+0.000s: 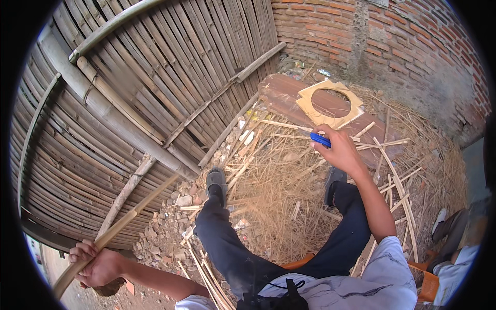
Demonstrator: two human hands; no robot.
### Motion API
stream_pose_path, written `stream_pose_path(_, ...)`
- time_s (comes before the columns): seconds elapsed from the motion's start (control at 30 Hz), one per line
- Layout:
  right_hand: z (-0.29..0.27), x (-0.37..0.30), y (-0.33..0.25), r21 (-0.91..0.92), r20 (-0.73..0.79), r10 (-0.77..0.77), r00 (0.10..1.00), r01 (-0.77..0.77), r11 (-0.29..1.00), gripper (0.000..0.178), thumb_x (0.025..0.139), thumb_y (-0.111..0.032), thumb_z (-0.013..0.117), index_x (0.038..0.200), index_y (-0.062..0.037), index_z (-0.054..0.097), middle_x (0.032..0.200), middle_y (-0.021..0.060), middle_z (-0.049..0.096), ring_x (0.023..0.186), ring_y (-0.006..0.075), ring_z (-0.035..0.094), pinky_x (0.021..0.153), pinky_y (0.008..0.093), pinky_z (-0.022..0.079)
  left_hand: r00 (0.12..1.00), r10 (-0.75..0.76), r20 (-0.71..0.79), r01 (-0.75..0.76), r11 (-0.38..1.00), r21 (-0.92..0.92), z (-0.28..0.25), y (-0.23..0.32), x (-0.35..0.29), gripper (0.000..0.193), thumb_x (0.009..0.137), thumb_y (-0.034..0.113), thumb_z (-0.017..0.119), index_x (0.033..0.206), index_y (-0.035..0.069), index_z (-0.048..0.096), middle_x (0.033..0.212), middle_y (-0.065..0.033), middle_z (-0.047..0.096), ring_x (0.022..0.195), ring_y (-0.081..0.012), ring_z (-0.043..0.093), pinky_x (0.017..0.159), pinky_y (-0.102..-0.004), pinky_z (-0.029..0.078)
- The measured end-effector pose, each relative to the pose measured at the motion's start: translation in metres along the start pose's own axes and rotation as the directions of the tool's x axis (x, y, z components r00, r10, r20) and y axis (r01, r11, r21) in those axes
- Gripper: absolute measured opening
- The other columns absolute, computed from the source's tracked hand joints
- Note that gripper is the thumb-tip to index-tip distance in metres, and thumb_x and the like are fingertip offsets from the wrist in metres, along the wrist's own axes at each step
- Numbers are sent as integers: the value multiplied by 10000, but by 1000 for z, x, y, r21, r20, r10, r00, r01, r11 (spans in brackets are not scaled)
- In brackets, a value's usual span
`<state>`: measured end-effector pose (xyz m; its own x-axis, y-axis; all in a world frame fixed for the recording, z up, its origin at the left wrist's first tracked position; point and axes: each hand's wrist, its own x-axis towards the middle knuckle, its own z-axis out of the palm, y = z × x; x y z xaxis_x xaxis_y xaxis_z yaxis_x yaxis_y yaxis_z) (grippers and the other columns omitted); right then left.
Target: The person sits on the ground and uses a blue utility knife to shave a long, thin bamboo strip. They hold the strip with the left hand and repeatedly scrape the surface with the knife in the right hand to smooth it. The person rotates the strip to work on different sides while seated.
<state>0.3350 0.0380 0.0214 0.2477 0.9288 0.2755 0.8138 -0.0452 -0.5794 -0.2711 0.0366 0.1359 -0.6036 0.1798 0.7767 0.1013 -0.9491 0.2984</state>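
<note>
My left hand [98, 264], at the lower left, is closed around a long split bamboo strip [120, 226]. The strip slants up to the right, in front of the bamboo wall, toward the ground by my left foot. Out ahead and right of centre, my right hand [338, 149] grips a small blue-handled tool [320, 139]. Only the blue handle shows plainly; I cannot make out its working end. Just left of that hand is a thin pale bamboo strip [284, 124]. Beyond the hand, a yellowish flat piece with a round hole [305, 102] lies on a brown board [279, 93].
A bamboo slat wall [170, 67] rises on the left, a brick wall [325, 31] at the back. Straw-like shavings [279, 191] and cut bamboo strips [398, 186] litter the ground between and beside my feet, with rubble [160, 230] at left. Another person's leg [450, 227] shows at right.
</note>
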Motion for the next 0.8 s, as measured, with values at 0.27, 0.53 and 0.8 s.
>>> stream_pose_path(0.27,20,-13,-39,278,-10,-232,973,226,934,369,969,-328,824,1244,-101,725,946,130,796,862,279,790,795,386,598,860,-383,338,511,660,-551,99,-60,-118,361,1069,460,389,879,154,397,753,-2,348,630,-151,309,568,-312,301)
stream_pose_path(0.53,19,-15,-48,456,17,-165,986,139,879,400,986,-301,820,1300,-69,735,960,70,778,853,134,722,768,329,561,236,-681,694,971,128,-204,206,-85,-277,521,1096,594,319,854,137,381,691,22,306,564,-126,266,545,-323,256)
stream_pose_path(0.8,24,-21,-43,522,9,-256,967,213,826,410,987,-269,808,1328,-47,754,965,59,781,823,105,687,747,299,549,-110,-576,810,991,-3,132,192,-82,-356,548,1064,596,422,919,78,520,705,8,402,625,-116,369,595,-305,322)
